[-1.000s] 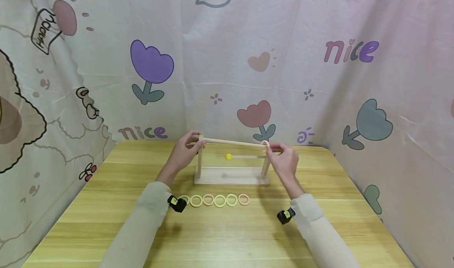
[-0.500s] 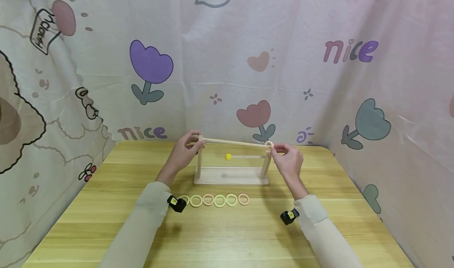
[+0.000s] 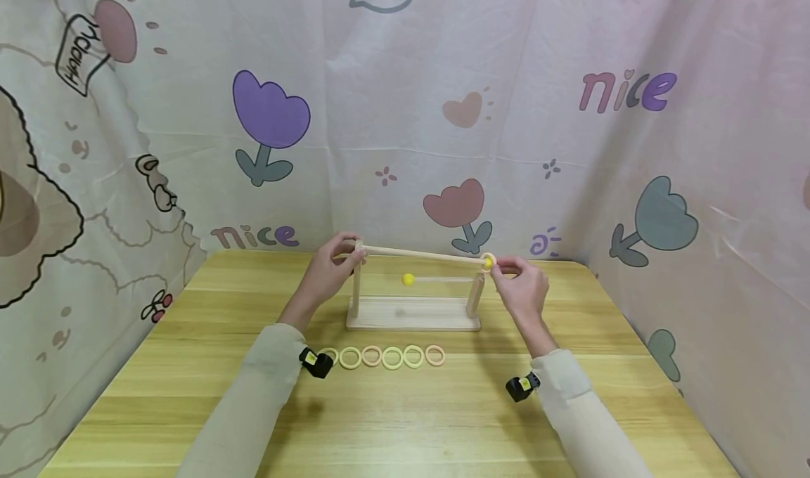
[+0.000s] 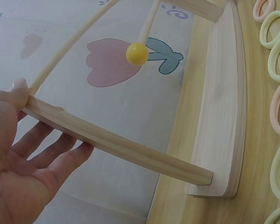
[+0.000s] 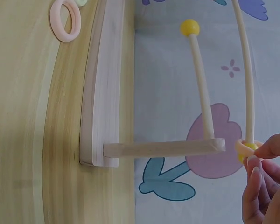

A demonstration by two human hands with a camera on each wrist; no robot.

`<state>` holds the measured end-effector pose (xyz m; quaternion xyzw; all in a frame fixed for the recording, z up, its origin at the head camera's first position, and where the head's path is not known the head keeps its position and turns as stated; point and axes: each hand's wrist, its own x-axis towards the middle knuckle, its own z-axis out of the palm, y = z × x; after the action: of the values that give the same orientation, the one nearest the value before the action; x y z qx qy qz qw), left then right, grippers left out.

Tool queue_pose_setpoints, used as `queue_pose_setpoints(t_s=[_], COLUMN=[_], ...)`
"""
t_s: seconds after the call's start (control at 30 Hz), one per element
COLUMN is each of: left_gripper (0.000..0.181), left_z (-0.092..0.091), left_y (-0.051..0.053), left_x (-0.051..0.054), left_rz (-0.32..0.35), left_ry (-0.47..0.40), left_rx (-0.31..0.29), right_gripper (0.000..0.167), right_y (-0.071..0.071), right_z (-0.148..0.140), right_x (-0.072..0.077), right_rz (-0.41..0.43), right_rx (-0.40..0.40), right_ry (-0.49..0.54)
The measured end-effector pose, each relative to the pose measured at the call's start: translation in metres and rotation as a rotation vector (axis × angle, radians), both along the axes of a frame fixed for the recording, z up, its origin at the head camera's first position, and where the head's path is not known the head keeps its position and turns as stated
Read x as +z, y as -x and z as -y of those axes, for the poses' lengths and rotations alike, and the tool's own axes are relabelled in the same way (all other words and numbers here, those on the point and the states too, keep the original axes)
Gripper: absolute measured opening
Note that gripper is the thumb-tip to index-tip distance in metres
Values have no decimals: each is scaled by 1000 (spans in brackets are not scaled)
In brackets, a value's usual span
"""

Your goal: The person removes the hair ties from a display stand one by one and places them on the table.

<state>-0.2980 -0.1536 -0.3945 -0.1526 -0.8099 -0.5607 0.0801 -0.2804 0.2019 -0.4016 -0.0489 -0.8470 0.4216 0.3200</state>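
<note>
A wooden stand [image 3: 414, 313] has an upright post at each end. My left hand [image 3: 328, 268] grips the top of the left post [image 4: 126, 143], thumb by the root of the upper rod [image 3: 424, 254]. This rod slopes slightly down to the right and ends in a yellow ball [image 3: 487, 263]. At that end my right hand [image 3: 524, 289] pinches a peach ring [image 5: 239, 145], which surrounds the ball. Out from the right post [image 5: 163, 149] runs a lower rod [image 5: 202, 88], tipped with another yellow ball [image 5: 190, 27]. Fingers partly hide the ring.
Several pale yellow and peach rings lie in a row in front of the stand, among them a peach ring [image 3: 427, 356] at the right end. The wooden table [image 3: 405, 422] meets a patterned cloth [image 3: 380, 112] behind.
My right hand has moved right, carrying the peach ring along the upper rod to its end, where the yellow ball now shows within it. The left hand stays in place.
</note>
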Motion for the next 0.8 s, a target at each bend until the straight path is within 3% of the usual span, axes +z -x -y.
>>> queue_pose_setpoints(t_s=[0.8], left_gripper=[34], left_z=[0], left_y=[2], left_x=[-1], left_rz=[26], left_ry=[-15], left_rx=[0], right_gripper=[18], right_y=[6], right_z=[-11], right_x=[-2], right_rz=[73], right_rx=[-7], right_ry=[66])
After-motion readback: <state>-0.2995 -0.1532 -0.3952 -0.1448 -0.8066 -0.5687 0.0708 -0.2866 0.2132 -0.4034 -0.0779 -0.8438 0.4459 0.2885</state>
